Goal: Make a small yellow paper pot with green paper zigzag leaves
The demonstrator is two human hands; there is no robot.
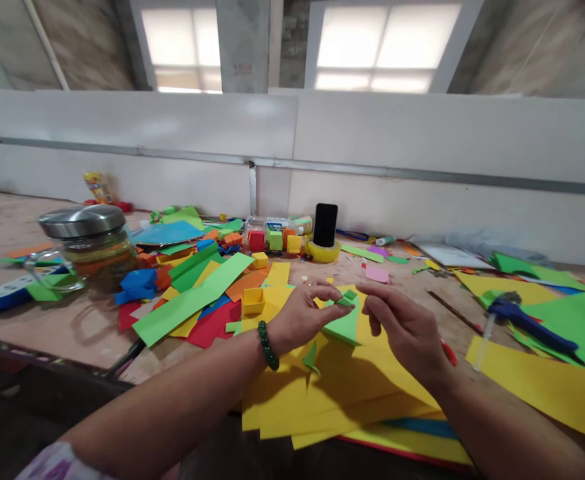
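Item 1. Left hand (299, 315): one, entering from 7 o'clock, with one dark green bead bracelet (268, 345) on the wrist. Thumb and forefinger are pinched shut on the top corner of the green paper piece (345, 325).

Item 2. Green paper piece: one, folded to a rough triangle and held just above the yellow sheets (332, 393) at the middle of the view, at the near edge of the table (72, 327). Its folds are too small to make out.

Item 3. Right hand (408, 333): one, entering from 5 o'clock, just to the 3 o'clock side of the piece. The fingers are curled, and their tips close on the piece's edge. Whether they grip or merely touch it cannot be told.

Item 4. Yellow sheets: several overlapping, count unclear. The forearms cover their lower part.

Item 5. Red handle (449, 352): one, mostly hidden behind the right hand, kind unclear.

Item 6. Glass jar (89, 250): one, with a metal lid, at 9 o'clock. Its contents are blurred.

Item 7. Phone (325, 225): one, upright in a yellow tape roll (323, 252), at 12 o'clock.

Item 8. Blue glue gun (527, 323): one, at 3 o'clock, lying on green paper.

Item 9. Open yellow paper box (253, 300): one, at 10 o'clock, near the left hand.

Item 10. Paper cubes (275, 240): at least four in a row, beside the phone.

Item 11. Long green strip (192, 297): one, among loose scraps too jumbled to count.
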